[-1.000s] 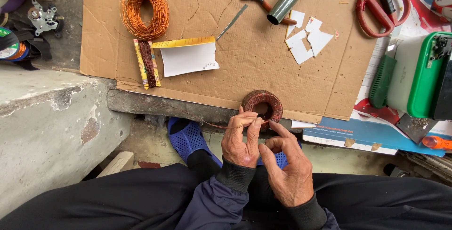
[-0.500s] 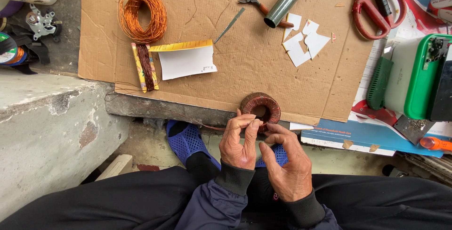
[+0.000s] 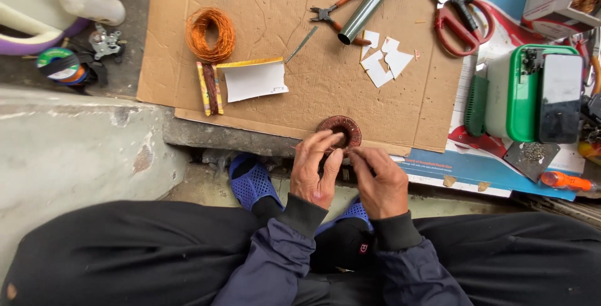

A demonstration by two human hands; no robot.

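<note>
Both hands (image 3: 347, 171) pinch copper coil (image 3: 341, 132); fingers curled.

Soft even daylight, faint shadows, edges perhaps slightly warped

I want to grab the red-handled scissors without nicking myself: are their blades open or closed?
Closed. The scissors lie flat at the cardboard's top right edge, blades together in one narrow point.
</note>
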